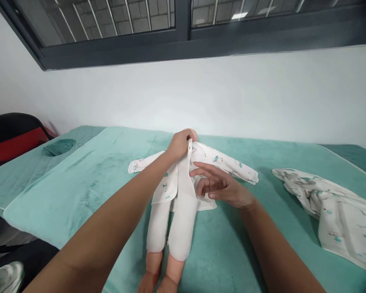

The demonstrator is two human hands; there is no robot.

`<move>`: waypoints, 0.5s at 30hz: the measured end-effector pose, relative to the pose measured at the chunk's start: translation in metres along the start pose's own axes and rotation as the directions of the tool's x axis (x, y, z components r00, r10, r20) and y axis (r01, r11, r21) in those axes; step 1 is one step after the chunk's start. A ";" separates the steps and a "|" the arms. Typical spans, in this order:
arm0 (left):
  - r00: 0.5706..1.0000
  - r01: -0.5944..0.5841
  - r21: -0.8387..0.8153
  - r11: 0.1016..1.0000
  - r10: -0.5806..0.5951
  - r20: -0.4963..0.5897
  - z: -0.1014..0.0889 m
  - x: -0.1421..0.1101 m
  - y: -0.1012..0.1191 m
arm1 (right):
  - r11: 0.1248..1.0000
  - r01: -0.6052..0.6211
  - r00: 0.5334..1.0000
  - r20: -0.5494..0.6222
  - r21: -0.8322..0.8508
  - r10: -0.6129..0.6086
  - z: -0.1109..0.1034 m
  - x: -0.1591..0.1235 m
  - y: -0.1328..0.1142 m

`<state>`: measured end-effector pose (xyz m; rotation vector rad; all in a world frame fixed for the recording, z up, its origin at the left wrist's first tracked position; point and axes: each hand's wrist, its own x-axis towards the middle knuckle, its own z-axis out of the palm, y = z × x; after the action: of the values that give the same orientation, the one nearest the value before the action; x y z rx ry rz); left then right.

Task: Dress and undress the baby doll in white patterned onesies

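Observation:
A baby doll [183,215] lies on its back on a green bed, feet toward me, its white cloth legs and bare feet showing. On its upper body is a white printed baby shirt [219,158], sleeves spread to both sides and the front partly open. My left hand [181,143] is closed on the shirt's edge near the neck and covers most of the doll's head. My right hand [218,185] hovers over the right front of the shirt, fingers apart and curved, holding nothing; whether its fingertips touch the cloth I cannot tell.
Crumpled white printed clothing [335,215] lies at the right on the green bed cover [79,183]. The bed has a round hole [59,147] at the left. Behind it rise a white wall and a barred window. A black and red object [15,136] stands at the far left.

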<state>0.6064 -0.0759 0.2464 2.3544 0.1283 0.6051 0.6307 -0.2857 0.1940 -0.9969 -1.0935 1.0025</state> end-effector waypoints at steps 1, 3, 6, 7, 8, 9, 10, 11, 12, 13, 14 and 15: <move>1.000 0.006 0.006 1.000 -0.006 -0.022 -0.004 -0.002 -0.004 | 1.000 0.007 1.000 -0.006 -0.003 -0.007 -0.001 0.000 0.000; 0.998 0.029 0.040 0.999 -0.027 -0.064 -0.010 -0.008 -0.012 | 0.999 0.027 0.993 -0.115 -0.024 -0.030 -0.002 0.001 0.000; 0.991 0.042 0.080 0.996 -0.031 -0.127 -0.018 -0.025 -0.019 | 0.996 0.054 0.941 -0.330 -0.075 -0.076 -0.005 0.004 0.002; 0.988 0.035 0.092 0.995 -0.021 -0.150 -0.020 -0.034 -0.019 | 0.994 0.055 0.923 -0.375 -0.093 -0.086 -0.005 0.005 0.004; 0.985 0.034 0.102 0.994 -0.016 -0.174 -0.021 -0.046 -0.017 | 0.992 0.053 0.912 -0.400 -0.116 -0.096 -0.006 0.006 0.006; 0.981 0.040 0.113 0.993 -0.017 -0.193 -0.020 -0.060 -0.012 | 0.989 0.043 0.907 -0.409 -0.145 -0.099 -0.006 0.008 0.007; 0.978 0.066 0.112 0.992 -0.042 -0.205 -0.018 -0.076 -0.007 | 0.983 0.020 0.908 -0.409 -0.183 -0.094 -0.005 0.009 0.009; 0.973 0.113 0.108 0.988 -0.088 -0.211 -0.016 -0.092 0.000 | 0.973 -0.013 0.911 -0.403 -0.230 -0.083 -0.004 0.011 0.011; 0.973 0.166 0.108 0.980 -0.145 -0.182 -0.012 -0.107 0.007 | 0.958 -0.053 0.914 -0.399 -0.282 -0.067 -0.003 0.012 0.013; 0.970 0.220 0.100 0.970 -0.206 -0.132 -0.008 -0.122 0.014 | 0.939 -0.092 0.915 -0.401 -0.331 -0.052 0.000 0.013 0.015; 0.969 0.241 0.119 0.963 -0.233 -0.078 -0.004 -0.135 0.020 | 0.919 -0.124 0.910 -0.412 -0.374 -0.045 0.003 0.013 0.016; 0.968 0.249 0.143 0.958 -0.244 -0.054 -0.001 -0.146 0.024 | 0.901 -0.148 0.901 -0.432 -0.409 -0.048 0.006 0.012 0.018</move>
<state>0.4750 -0.1302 0.2054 2.4199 0.4914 0.5305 0.6242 -0.2690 0.1803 -1.5362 -0.9290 0.5338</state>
